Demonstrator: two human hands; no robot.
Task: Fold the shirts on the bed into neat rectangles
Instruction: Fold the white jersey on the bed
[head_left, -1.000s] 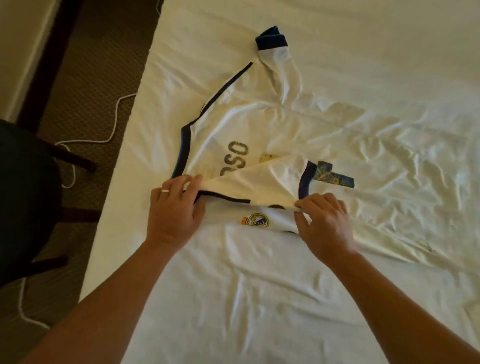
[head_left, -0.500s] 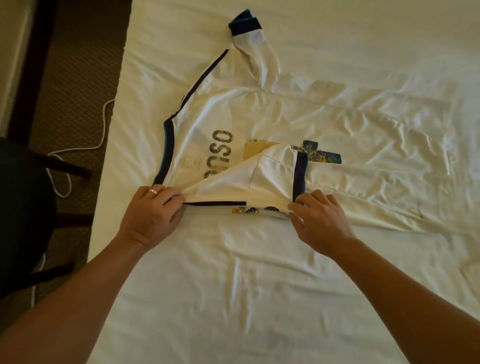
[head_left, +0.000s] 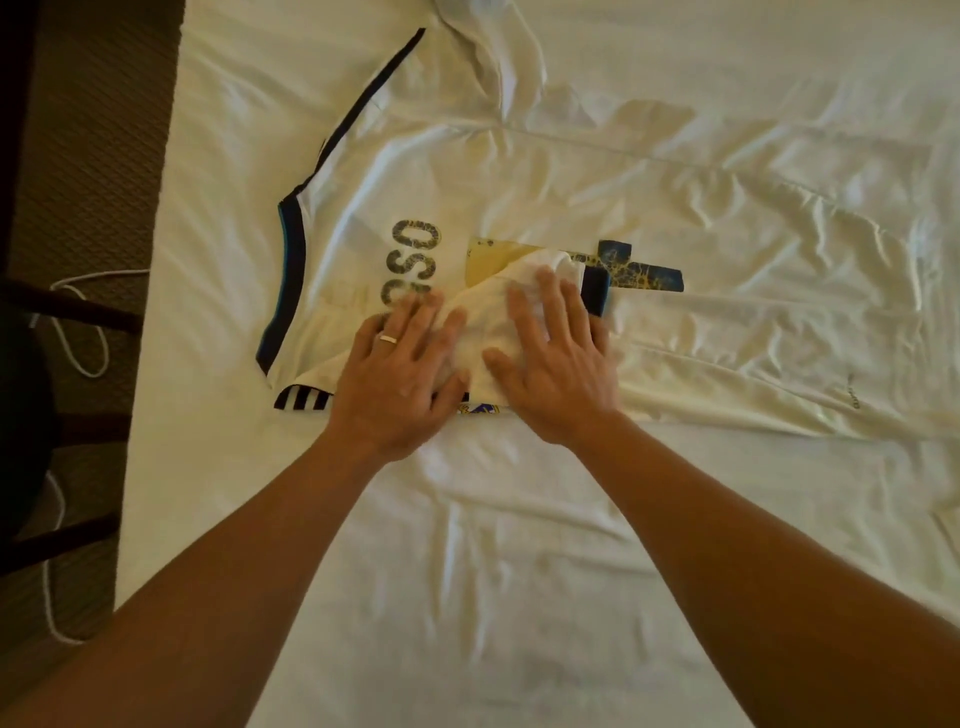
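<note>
A white football shirt with dark navy trim lies back-up across the bed, its cracked lettering and number showing. Its near sleeve is folded inward over the back, the navy cuff pointing right. My left hand lies flat with spread fingers on the left part of that folded sleeve. My right hand presses flat on the sleeve beside it, fingers straight. A striped edge and a crest peek out under my hands at the shirt's near edge. The far sleeve runs up out of view.
The bed has a wrinkled white sheet, its left edge running down the frame. Left of it are brown carpet, a dark chair and a white cable on the floor.
Both hands let go of the pinched sleeve edges and now lie flat on the folded sleeve. The sleeve has been laid down onto the shirt's back.
</note>
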